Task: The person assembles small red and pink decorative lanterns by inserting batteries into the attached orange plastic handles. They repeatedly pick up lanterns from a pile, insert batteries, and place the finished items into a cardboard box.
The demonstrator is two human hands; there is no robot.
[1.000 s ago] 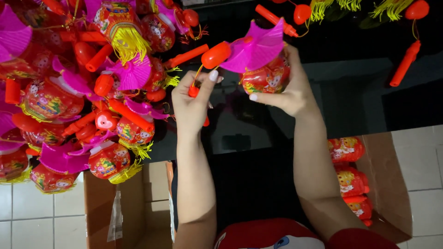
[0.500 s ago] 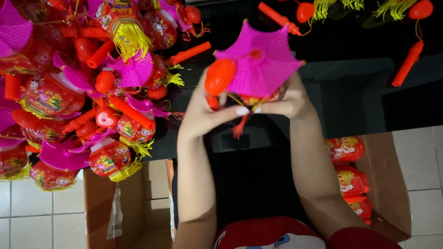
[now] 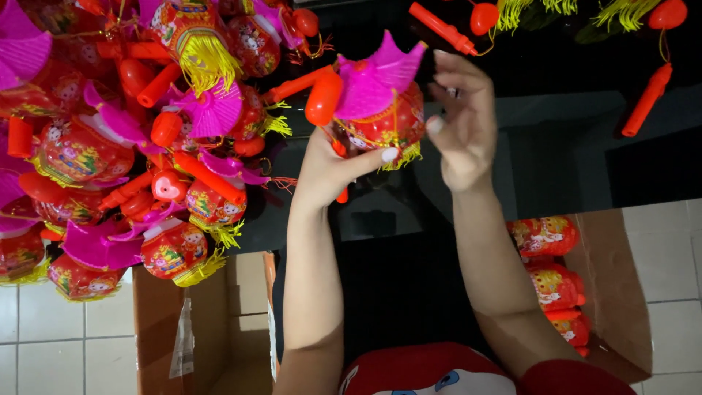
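Left hand (image 3: 333,164) grips a red lantern (image 3: 387,124) from below, thumb across its lower edge; magenta fan top (image 3: 376,77) sits above the grip, orange handle (image 3: 323,99) just left of it. Right hand (image 3: 461,124) is open, fingers spread, just right of the lantern, touching nothing that I can tell. Lantern pile (image 3: 131,146) lies well left of the grip.

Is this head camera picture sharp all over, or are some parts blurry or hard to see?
In the head view, the right hand looks slightly smeared, as if moving; the left hand and the red lantern it holds are sharper. The pile of lanterns is brightly lit and clear. The black tabletop is glossy, with faint reflections; the floor tiles are evenly lit.
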